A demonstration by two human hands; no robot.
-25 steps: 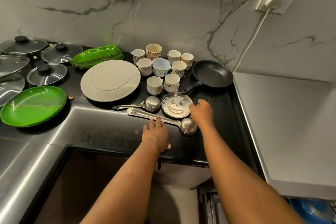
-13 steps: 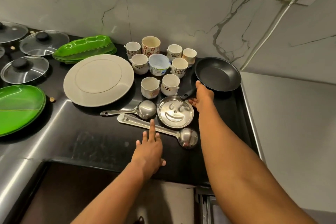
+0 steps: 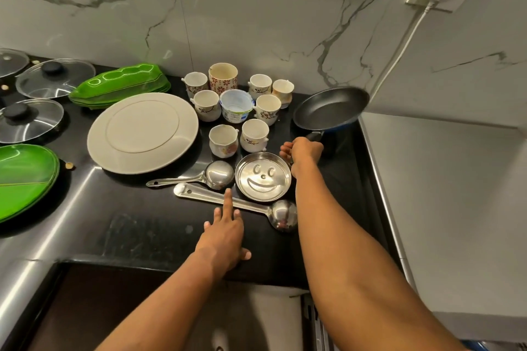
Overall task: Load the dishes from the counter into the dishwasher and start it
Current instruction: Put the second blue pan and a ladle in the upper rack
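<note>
right hand grips handle of round black non-stick frying pan at 2 o'clock; left hand flat, spread on black counter. Best lifted level, clear of white ceramic cups at 12.

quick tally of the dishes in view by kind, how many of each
cups: 8
plastic tub: 1
glass lids: 3
green plate stacks: 2
white plate: 1
steel ladles: 2
steel smiley plate: 1
frying pan: 1
total: 19
</note>
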